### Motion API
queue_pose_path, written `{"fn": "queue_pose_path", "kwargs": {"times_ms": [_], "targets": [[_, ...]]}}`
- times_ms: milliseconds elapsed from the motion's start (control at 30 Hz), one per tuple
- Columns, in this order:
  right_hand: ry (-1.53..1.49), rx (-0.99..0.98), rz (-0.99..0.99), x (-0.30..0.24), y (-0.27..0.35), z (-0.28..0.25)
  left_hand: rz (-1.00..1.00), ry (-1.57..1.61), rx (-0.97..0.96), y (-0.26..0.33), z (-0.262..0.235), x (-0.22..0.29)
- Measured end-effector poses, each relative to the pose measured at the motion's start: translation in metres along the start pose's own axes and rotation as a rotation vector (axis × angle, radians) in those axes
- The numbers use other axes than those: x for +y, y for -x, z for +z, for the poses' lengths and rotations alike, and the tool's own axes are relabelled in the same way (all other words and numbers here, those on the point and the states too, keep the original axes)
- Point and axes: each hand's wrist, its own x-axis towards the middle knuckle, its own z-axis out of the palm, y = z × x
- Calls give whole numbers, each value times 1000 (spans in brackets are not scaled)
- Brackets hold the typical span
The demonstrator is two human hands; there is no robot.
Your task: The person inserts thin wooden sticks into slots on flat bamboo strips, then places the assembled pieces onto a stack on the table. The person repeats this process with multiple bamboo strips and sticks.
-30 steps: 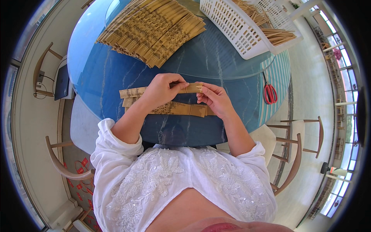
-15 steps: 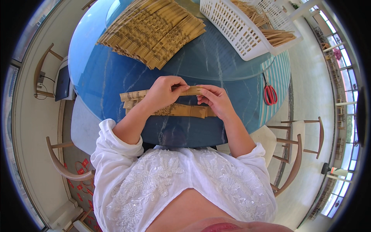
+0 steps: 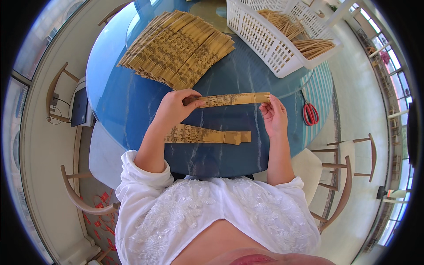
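Observation:
A long, narrow tan paper strip [image 3: 232, 99] with dark printing is stretched level above the blue table. My left hand [image 3: 176, 109] pinches its left end between thumb and fingers. At its other end, my right hand [image 3: 274, 117] grips the edge near a crease, fingers curled. Below it on the table lie a few more overlapping paper strips [image 3: 201, 134], their left ends partly hidden by my left forearm. Beyond my hands, a large fanned pile of the same printed strips [image 3: 176, 48] rests on the table.
A white plastic basket [image 3: 260, 42] holding many thin wooden sticks [image 3: 311, 47] stands at the far right. Red-handled scissors [image 3: 310, 114] lie on a striped cloth [image 3: 320, 95] at the right edge of the round blue table [image 3: 212, 160]. Wooden chairs [image 3: 342, 194] stand around.
My right hand has moved right, away from my left, so the strip's length now shows between them. The hands have drawn apart, uncovering more of the strips lying below.

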Motion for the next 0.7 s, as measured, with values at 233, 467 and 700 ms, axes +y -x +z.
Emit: {"fn": "queue_pose_path", "kwargs": {"times_ms": [233,467,700], "targets": [[-79,152,52,-5,-3,2,-70,387,-23,-2,-13,-38],[28,118,22,6,-6,-1,-122,529,-162,0,-8,-30],[-8,83,42,5,-4,6,-103,787,114,-5,1,-29]]}}
